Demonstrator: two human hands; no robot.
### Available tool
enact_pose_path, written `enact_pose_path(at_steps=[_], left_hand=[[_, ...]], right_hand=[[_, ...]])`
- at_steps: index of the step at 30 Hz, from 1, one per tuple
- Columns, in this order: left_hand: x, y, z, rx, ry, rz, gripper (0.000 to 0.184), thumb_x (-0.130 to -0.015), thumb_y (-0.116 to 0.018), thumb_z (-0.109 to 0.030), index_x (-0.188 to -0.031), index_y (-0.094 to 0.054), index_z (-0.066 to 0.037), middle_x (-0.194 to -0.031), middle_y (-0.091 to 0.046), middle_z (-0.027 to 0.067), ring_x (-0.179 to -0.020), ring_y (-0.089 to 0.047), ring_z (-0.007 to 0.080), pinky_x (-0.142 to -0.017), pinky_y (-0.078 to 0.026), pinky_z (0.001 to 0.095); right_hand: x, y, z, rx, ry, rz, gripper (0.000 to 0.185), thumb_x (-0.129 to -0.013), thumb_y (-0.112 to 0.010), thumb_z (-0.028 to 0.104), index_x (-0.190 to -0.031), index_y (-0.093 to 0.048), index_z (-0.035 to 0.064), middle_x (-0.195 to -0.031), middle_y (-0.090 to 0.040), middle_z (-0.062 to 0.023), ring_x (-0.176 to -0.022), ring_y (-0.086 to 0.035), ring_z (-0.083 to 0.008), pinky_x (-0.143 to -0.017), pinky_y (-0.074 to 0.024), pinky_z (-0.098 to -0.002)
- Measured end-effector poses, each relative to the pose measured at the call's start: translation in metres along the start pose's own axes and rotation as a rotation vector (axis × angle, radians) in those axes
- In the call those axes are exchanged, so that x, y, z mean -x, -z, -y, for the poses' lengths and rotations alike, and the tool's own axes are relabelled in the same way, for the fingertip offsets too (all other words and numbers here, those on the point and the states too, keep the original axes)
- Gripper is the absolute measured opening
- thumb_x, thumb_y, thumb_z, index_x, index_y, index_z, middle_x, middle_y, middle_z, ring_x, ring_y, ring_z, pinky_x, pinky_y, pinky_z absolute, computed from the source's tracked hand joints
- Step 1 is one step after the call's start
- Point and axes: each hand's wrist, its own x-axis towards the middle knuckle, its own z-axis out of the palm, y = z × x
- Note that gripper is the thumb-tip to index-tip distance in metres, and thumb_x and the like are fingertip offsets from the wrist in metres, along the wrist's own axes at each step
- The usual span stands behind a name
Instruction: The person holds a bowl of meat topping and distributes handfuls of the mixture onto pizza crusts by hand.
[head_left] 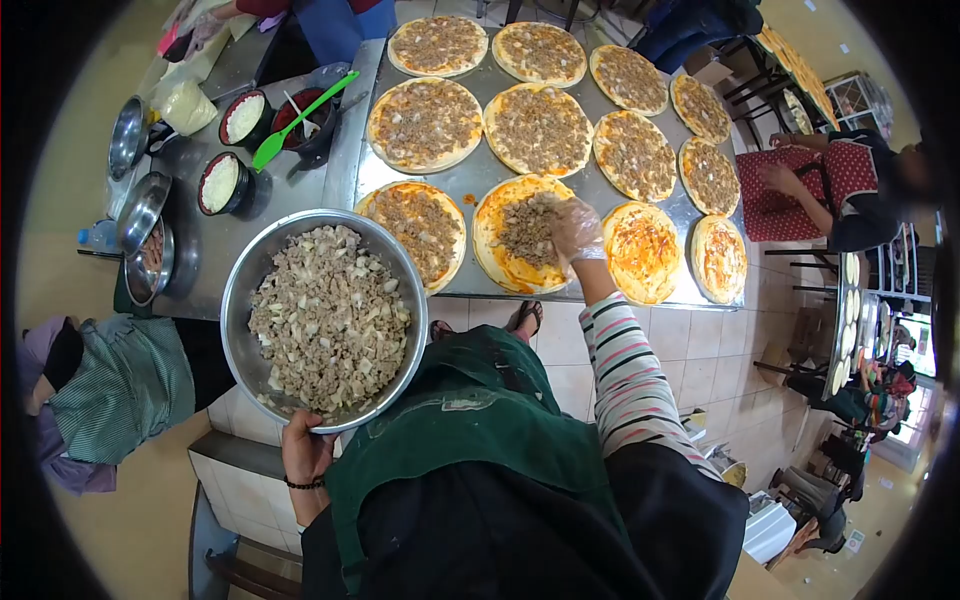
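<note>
My left hand (306,450) grips the lower rim of a large steel bowl (236,352). Inside it is a crumbly cooked meat mixture (335,310) with pale chunks. On the right, my right hand (578,232), in a clear plastic glove, touches a mound of the same meat (530,228) on a sauced pizza base (497,262). Its fingers look spread over the meat, their tips partly hidden. To its right lie a base with only orange sauce (642,254) and another sauced base (718,260). A meat-topped pizza (420,225) lies to its left.
Several meat-topped pizzas (538,128) cover the steel table (470,200). Left stand bowls of white shreds (222,185), a green spatula (300,122) and steel bowls (146,210). A person in a green apron (120,385) is at left; another (850,190) sits at right.
</note>
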Motion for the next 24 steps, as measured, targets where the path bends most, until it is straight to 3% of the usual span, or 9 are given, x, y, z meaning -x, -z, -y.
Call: enact_pose_path(at_steps=[3,4,8,13,15,17,19,23,24], left_hand=[[-0.007,0.023,0.003,0.003,0.042,0.007,0.027,-0.066,-0.04,-0.001,-0.091,-0.043,0.009,-0.091,-0.053,0.0158,-0.078,-0.056,0.027,-0.064,-0.051,0.0363],[-0.005,0.02,0.002,0.003,0.048,0.0,0.027,-0.066,-0.04,-0.001,-0.091,-0.043,0.009,-0.091,-0.053,0.0158,-0.078,-0.056,0.027,-0.064,-0.051,0.0363],[-0.002,0.007,0.002,0.001,0.027,-0.006,0.02,-0.066,-0.041,-0.001,-0.084,-0.045,0.008,-0.086,-0.053,0.0155,-0.076,-0.056,0.0262,-0.062,-0.051,0.0359],[-0.008,0.025,0.0,-0.022,0.072,0.013,0.019,-0.066,-0.041,-0.001,-0.082,-0.045,0.008,-0.085,-0.053,0.0156,-0.074,-0.056,0.0263,-0.06,-0.052,0.0354],[-0.011,0.028,0.003,-0.002,0.035,-0.006,0.019,-0.066,-0.04,0.0,-0.083,-0.044,0.008,-0.086,-0.052,0.0161,-0.074,-0.056,0.0275,-0.063,-0.051,0.0379],[-0.012,0.03,0.002,0.004,0.036,0.001,0.02,-0.066,-0.04,0.0,-0.084,-0.043,0.009,-0.087,-0.052,0.0162,-0.076,-0.056,0.0278,-0.064,-0.051,0.0388],[-0.01,0.022,0.001,0.005,0.037,0.008,0.021,-0.066,-0.04,0.0,-0.085,-0.043,0.009,-0.088,-0.051,0.0163,-0.077,-0.056,0.028,-0.065,-0.051,0.0397],[-0.006,0.013,0.0,0.015,0.014,-0.052,0.024,-0.065,-0.04,0.001,-0.088,-0.043,0.009,-0.09,-0.051,0.0161,-0.077,-0.056,0.028,-0.065,-0.05,0.0399],[-0.005,0.015,0.001,0.021,0.017,-0.038,0.025,-0.065,-0.04,0.0,-0.089,-0.042,0.009,-0.09,-0.051,0.0161,-0.077,-0.056,0.028,-0.064,-0.051,0.0395]], right_hand=[[-0.006,0.0,0.009,-0.228,-0.087,-0.065,0.024,-0.071,-0.044,0.016,-0.092,-0.053,0.0117,-0.078,-0.058,-0.0052,-0.079,-0.053,-0.0194,-0.072,-0.0414,-0.0302],[-0.008,-0.006,0.022,-0.16,-0.012,-0.284,0.022,-0.068,-0.046,0.014,-0.088,-0.053,0.01,-0.076,-0.056,-0.0056,-0.078,-0.052,-0.02,-0.069,-0.0413,-0.0309],[-0.005,-0.005,0.05,-0.184,0.052,-0.133,0.019,-0.067,-0.047,0.013,-0.084,-0.053,0.0087,-0.076,-0.056,-0.007,-0.079,-0.053,-0.0211,-0.07,-0.0422,-0.0305],[0.043,0.012,0.046,-0.398,0.192,-0.281,0.017,-0.066,-0.047,0.011,-0.081,-0.054,0.0072,-0.076,-0.056,-0.0078,-0.079,-0.052,-0.0217,-0.069,-0.0425,-0.032],[0.055,0.006,0.04,-0.444,0.093,-0.262,0.029,-0.066,-0.051,0.011,-0.096,-0.053,0.0092,-0.079,-0.055,-0.011,-0.076,-0.052,-0.0258,-0.066,-0.0434,-0.0351],[0.058,0.004,0.047,-0.457,0.039,-0.259,0.027,-0.068,-0.052,0.012,-0.095,-0.054,0.0091,-0.08,-0.056,-0.0108,-0.077,-0.053,-0.0255,-0.068,-0.0433,-0.0346],[0.053,-0.004,0.059,-0.471,0.177,-0.467,0.018,-0.065,-0.049,0.011,-0.081,-0.057,0.0077,-0.075,-0.056,-0.0069,-0.076,-0.052,-0.0219,-0.069,-0.0427,-0.0333],[0.029,0.013,0.062,-0.595,-0.027,-0.196,0.015,-0.068,-0.048,0.014,-0.077,-0.058,0.0095,-0.077,-0.057,-0.0094,-0.076,-0.054,-0.0252,-0.07,-0.0429,-0.0342],[0.025,0.017,0.062,-0.617,-0.038,-0.317,0.014,-0.069,-0.047,0.016,-0.075,-0.058,0.0098,-0.077,-0.057,-0.01,-0.075,-0.054,-0.0259,-0.069,-0.0428,-0.035]])
